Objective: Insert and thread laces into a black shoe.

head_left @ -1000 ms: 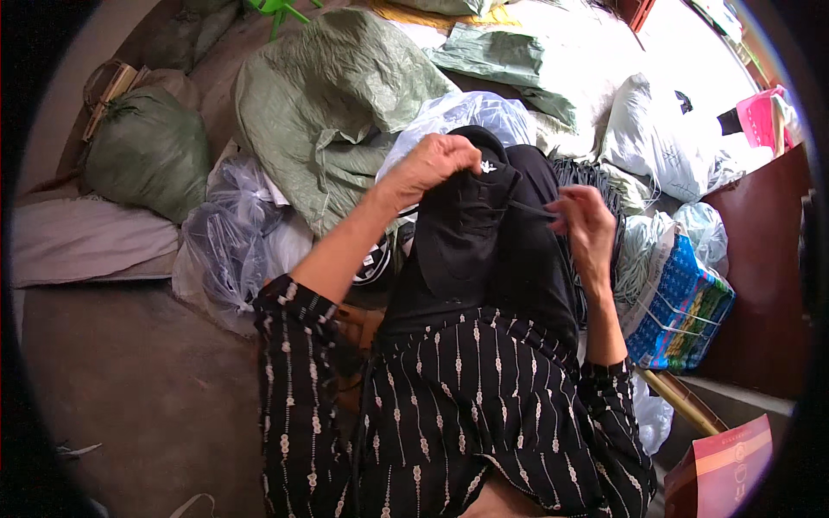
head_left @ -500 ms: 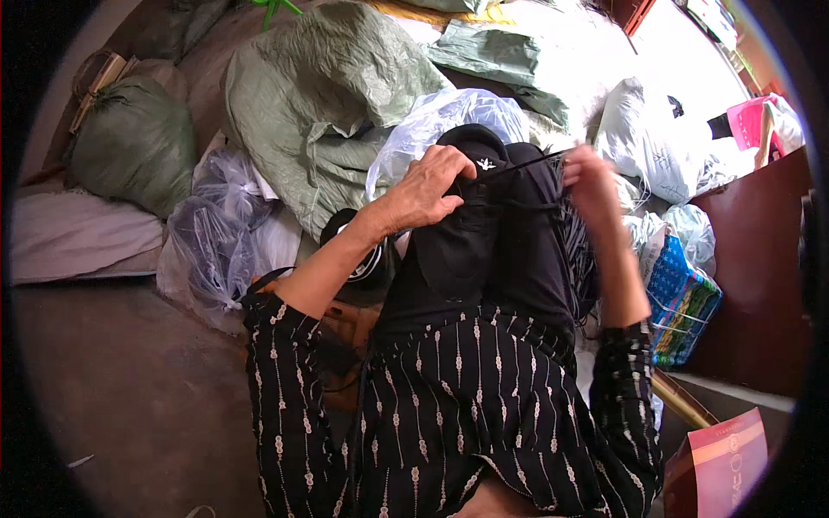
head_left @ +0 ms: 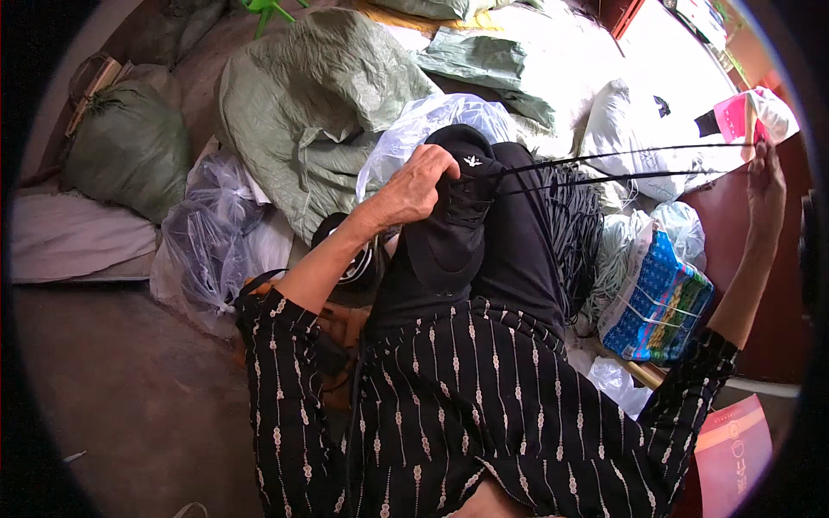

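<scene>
A black shoe (head_left: 442,250) with a small white emblem on its tongue lies on my lap, its toe toward me. My left hand (head_left: 413,192) is closed on the shoe's left edge by the eyelets, thumb and fingertips partly hidden. Far out to the right, my raised right hand (head_left: 765,186) pinches a black shoelace (head_left: 656,175). Two strands of it run taut from the shoe's upper part to those fingers. Over my right leg hangs a thick bundle of black laces (head_left: 572,237).
Another black shoe (head_left: 358,263) with white marks sits left of my leg. Ahead lie a large grey-green woven sack (head_left: 302,112) and clear plastic bags (head_left: 216,229). At right are a blue patterned package (head_left: 652,298), a brown panel (head_left: 751,285) and a pink box (head_left: 734,457).
My right hand has swung far out to the right, drawing the lace into two long taut strands. My left hand stays at the shoe and has shifted slightly down.
</scene>
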A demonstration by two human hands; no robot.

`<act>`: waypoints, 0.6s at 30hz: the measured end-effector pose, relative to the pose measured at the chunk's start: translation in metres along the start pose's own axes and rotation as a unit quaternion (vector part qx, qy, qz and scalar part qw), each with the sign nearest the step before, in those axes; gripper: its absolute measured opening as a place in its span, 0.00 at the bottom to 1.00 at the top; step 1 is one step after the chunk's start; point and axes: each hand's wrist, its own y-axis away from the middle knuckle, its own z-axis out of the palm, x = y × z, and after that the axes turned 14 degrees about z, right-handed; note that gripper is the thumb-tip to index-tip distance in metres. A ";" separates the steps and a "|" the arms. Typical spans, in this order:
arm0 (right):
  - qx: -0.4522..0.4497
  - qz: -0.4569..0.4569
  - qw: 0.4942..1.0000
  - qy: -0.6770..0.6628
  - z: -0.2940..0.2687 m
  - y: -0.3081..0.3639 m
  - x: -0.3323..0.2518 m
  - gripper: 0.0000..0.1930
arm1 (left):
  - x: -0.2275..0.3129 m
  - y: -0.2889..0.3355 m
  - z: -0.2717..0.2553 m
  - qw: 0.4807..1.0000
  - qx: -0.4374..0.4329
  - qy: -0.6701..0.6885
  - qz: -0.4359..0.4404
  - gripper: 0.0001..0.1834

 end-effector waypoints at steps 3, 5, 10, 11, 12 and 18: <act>0.047 -0.125 0.972 0.193 0.059 0.010 -0.029 0.15 | 0.001 0.000 -0.008 0.999 -0.012 0.042 -0.018 0.14; 0.035 -0.174 0.951 0.253 0.088 0.012 -0.037 0.16 | 0.006 -0.003 -0.010 1.000 0.017 0.016 -0.008 0.13; 0.001 -0.225 0.922 0.315 0.127 0.005 -0.034 0.19 | 0.038 -0.029 -0.006 0.995 0.073 0.019 -0.060 0.18; -0.004 -0.227 0.920 0.320 0.131 0.002 -0.033 0.20 | 0.044 -0.040 -0.005 0.994 0.050 0.084 -0.055 0.18; -0.009 -0.225 0.919 0.323 0.132 -0.001 -0.032 0.21 | 0.050 -0.047 -0.004 0.972 0.062 0.207 -0.095 0.18; -0.032 -0.134 0.940 0.312 0.107 -0.009 0.007 0.25 | 0.032 -0.050 -0.077 0.756 0.302 0.573 -0.096 0.19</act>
